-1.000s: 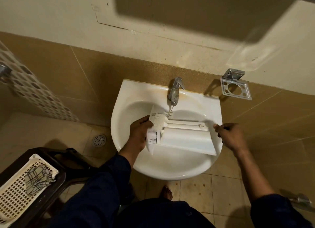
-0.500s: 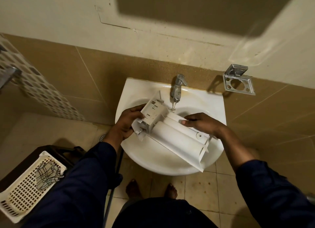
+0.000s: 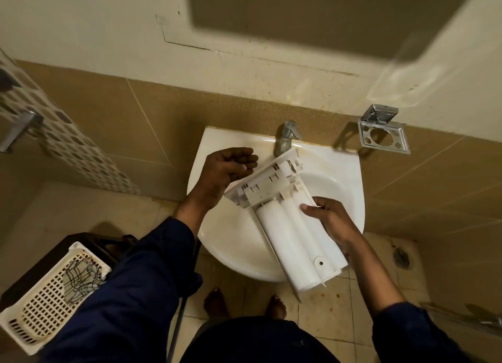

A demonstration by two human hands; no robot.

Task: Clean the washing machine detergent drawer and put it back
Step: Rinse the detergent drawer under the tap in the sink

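Moved: your left hand (image 3: 228,172) has let go of the drawer (image 3: 288,235).
Your left hand: loose, holding nothing, near the tap (image 3: 285,137).
Your right hand (image 3: 334,221): gripping the drawer's right edge.
Drawer: underside up, slanting over the sink (image 3: 239,243).

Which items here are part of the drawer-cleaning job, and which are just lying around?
In the job:
- detergent drawer, held over the sink
- right hand, gripping the drawer's side
- left hand, open beside the drawer's front end
- tap

Lying about:
- white basket on a dark stool
- chrome wall holder
- floor drain
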